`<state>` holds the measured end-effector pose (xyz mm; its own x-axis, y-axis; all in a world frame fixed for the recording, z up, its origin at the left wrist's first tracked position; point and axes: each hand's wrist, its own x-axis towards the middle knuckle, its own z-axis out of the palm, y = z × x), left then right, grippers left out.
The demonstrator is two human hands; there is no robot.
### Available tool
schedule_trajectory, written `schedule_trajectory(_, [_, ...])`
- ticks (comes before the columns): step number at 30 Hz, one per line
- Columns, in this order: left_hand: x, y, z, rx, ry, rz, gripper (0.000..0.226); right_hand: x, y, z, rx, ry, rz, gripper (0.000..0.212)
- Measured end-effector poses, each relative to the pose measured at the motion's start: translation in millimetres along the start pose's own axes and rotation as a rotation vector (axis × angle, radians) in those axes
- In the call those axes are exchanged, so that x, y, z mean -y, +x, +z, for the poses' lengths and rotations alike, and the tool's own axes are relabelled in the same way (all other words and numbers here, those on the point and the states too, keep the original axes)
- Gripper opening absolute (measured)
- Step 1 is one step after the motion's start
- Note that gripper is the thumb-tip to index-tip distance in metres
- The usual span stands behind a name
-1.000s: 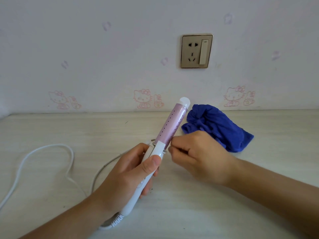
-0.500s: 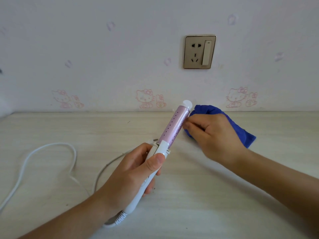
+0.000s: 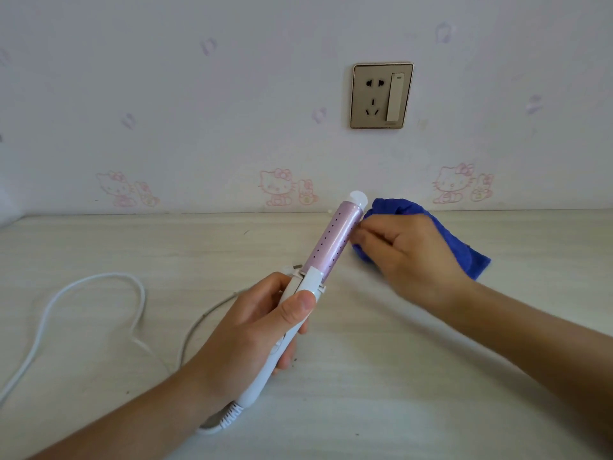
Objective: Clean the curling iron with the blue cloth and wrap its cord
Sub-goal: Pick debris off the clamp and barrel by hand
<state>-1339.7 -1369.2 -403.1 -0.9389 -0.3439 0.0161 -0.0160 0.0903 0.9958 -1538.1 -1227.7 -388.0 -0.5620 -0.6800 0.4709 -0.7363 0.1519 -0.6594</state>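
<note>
Early stage. Left hand [image 3: 252, 330] gripped curling iron [image 3: 318, 267] by its handle, barrel raised. Right hand [image 3: 408, 254] closing on blue cloth [image 3: 464, 257] on table [image 3: 431, 376]; grip probably not firm yet. Cord [image 3: 96, 287] lay loose, unwrapped. Wiping not started.

The curling iron [image 3: 331, 247] has a pale purple barrel dotted with small dark holes, a rounded white tip and a slim white handle. It is tilted, tip pointing up and away toward the wall, raised off the pale tabletop. Its white cord [image 3: 83, 293] leaves the handle's ribbed end and lies loose on the table in a wide loop to the left. The blue cloth [image 3: 464, 247] sits crumpled just beside the barrel's tip.
</note>
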Motion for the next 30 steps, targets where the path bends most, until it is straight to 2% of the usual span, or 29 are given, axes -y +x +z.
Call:
schedule_trajectory(2, [0, 0, 0, 0.007, -0.007, 0.001, 0.031, 1, 3, -7, 0.007, -0.034, -0.009, 0.04])
schedule_trajectory(8, [1, -1, -1, -0.037, 0.02, -0.004, 0.045, 22, -27, 14, 0.352, -0.16, -0.229, 0.037])
schedule_trajectory(10, [1, 0, -1, -0.042, 0.021, -0.002, 0.042, 17, -20, 9, 0.329, -0.138, -0.228, 0.036])
schedule_trajectory(15, [0, 1, 0, -0.052, 0.03, -0.037, 0.031, 11, -5, 2, 0.151, -0.111, -0.088, 0.025])
schedule_trajectory(18, [0, 1, -1, -0.033, 0.012, -0.033, 0.033, 8, 4, -11, 0.046, -0.113, -0.028, 0.034])
schedule_trajectory(22, [2, 1, -3, -0.051, 0.011, -0.026, 0.047, 23, -15, 3, 0.21, -0.24, -0.171, 0.022])
schedule_trajectory(25, [4, 1, -3, -0.063, 0.001, -0.032, 0.05, 29, -25, 11, 0.332, -0.26, -0.25, 0.024])
schedule_trajectory(27, [3, 2, -3, -0.058, 0.008, -0.026, 0.049, 25, -17, 5, 0.303, -0.262, -0.204, 0.023])
schedule_trajectory(30, [2, 2, -2, -0.047, 0.023, -0.032, 0.05, 17, 0, -9, 0.147, -0.196, -0.052, 0.028])
